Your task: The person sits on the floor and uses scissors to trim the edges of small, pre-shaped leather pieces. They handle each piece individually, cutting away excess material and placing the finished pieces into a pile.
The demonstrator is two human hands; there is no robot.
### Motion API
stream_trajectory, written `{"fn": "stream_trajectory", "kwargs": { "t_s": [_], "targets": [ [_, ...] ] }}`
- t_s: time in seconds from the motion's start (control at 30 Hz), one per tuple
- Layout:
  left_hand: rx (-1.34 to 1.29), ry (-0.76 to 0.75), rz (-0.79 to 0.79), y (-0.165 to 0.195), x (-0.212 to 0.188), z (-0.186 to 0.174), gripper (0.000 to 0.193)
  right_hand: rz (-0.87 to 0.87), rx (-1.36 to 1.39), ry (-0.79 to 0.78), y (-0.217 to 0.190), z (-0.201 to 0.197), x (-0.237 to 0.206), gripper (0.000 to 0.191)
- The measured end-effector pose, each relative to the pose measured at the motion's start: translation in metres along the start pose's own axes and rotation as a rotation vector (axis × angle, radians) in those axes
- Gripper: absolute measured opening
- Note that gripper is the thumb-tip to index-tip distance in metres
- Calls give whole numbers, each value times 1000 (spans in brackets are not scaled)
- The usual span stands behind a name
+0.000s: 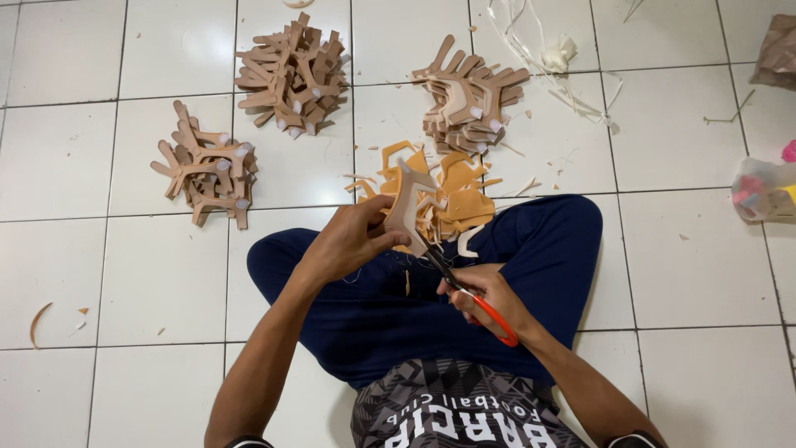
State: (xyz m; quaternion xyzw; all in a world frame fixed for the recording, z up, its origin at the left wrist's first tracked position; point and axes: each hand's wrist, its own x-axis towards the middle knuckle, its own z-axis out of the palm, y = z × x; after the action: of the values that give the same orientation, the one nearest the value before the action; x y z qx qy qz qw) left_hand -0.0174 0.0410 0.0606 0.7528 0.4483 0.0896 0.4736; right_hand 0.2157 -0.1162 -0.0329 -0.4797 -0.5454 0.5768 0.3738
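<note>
My left hand (pixel 348 241) grips a tan branched cut-out piece (pixel 408 207), held upright over my crossed legs. My right hand (pixel 489 297) holds red-handled scissors (pixel 473 299), whose blades meet the lower edge of that piece. Orange offcuts (pixel 456 195) lie on the floor just beyond my knees.
Three piles of finished tan cut-outs sit on the white tiled floor: one at left (pixel 207 166), one at back centre (pixel 292 75), one at back right (pixel 468 95). White strip scraps (pixel 551 58) lie farther back. A plastic bag (pixel 763 189) rests at the right edge.
</note>
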Motion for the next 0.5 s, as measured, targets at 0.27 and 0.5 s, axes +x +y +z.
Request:
{"fn": "stream_trajectory", "kwargs": {
  "t_s": [0.27, 0.5],
  "targets": [
    [27, -52, -76, 2, -4, 3, 50, 16, 2, -10, -1, -2, -5, 63],
    [-36, -61, -46, -4, -4, 6, 52, 88, 17, 33, 6, 1, -11, 57]
  ]
}}
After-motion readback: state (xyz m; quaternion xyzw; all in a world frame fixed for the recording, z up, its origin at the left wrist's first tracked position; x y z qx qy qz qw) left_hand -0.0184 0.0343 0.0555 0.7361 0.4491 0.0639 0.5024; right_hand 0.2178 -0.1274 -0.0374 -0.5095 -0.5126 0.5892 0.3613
